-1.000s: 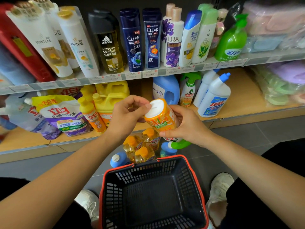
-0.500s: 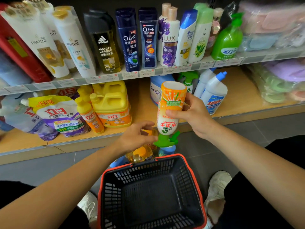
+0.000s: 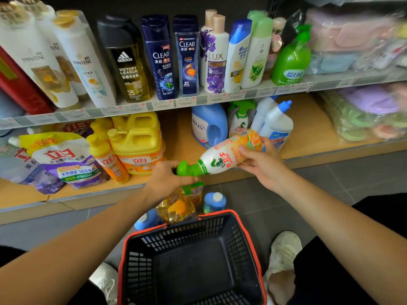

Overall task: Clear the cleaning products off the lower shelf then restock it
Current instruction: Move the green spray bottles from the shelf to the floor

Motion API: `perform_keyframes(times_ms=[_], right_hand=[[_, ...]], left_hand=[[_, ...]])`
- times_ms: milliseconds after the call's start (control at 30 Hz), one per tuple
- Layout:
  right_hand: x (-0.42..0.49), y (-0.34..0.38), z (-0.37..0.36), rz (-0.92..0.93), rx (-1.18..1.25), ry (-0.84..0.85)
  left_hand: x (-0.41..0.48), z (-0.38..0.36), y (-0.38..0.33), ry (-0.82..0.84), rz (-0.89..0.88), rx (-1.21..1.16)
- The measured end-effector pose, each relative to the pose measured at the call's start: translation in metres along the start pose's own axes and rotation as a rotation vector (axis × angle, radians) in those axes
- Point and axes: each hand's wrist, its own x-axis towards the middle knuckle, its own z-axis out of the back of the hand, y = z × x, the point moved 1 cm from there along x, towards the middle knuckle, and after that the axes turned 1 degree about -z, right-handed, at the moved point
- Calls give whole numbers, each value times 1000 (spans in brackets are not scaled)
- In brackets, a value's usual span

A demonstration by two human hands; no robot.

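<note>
Holds the spray bottle (image 3: 222, 158) w/ both hands, in the air just in front of the lower shelf (image 3: 308, 133) and above the bottles parked on the floor (image 3: 319, 179). Grips its orange-and-white body w/ the R hand (image 3: 262, 164), fingers (image 3: 243, 149) curled round the label toward the base end; clamps the green trigger head (image 3: 187, 169) w/ the L hand (image 3: 167, 179), fingers closed over it. Carries it tilted, nearly on its side: head low and to the left, base high and toward the shelf. Touches nothing else w/ it, as far as can be seen. Reads as mid-task, but clearing vs. restocking can't be told from this alone: shows a bare gap mid-shelf between the yellow jugs (image 3: 136, 142) and the blue detergent jug (image 3: 209, 126), w/ yellow dish-soap bottles (image 3: 176, 209) and a blue-capped bottle (image 3: 214, 201) standing on the floor between shelf and shopping basket (image 3: 176, 236), and nothing visible inside the basket. Leans toward restock, prob., given a matching sprayer (image 3: 240, 119) upright at the back beside the white toilet-cleaner bottles (image 3: 277, 124). Next, if so: needs righting first, head up, then setting down upright in the gap or next to its twin, w/o knocking the toilet cleaners just behind the R hand. Calls for a light hold on the trigger (squeeze = spray) and for letting go w/ the L hand before reaching in w/ the R.
</note>
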Motion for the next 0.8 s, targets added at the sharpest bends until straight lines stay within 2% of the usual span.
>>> perform_keyframes(times_ms=[167, 300, 433, 633, 800], right_hand=[[6, -38, 29, -282, -44, -52], [3, -57, 40, -445, -411, -87], [15, -54, 41, -310, -625, -147], [59, -20, 37, -139, -822, -90], [111, -8, 40, 18, -1035, -88]], left_hand=[[14, -10, -12, -53, -127, 74], [33, -23, -24, -83, -248, 288], [55, -48, -25, -10, -298, 543], [85, -70, 14, 26, -218, 563], [102, -82, 51, 76, -204, 803]])
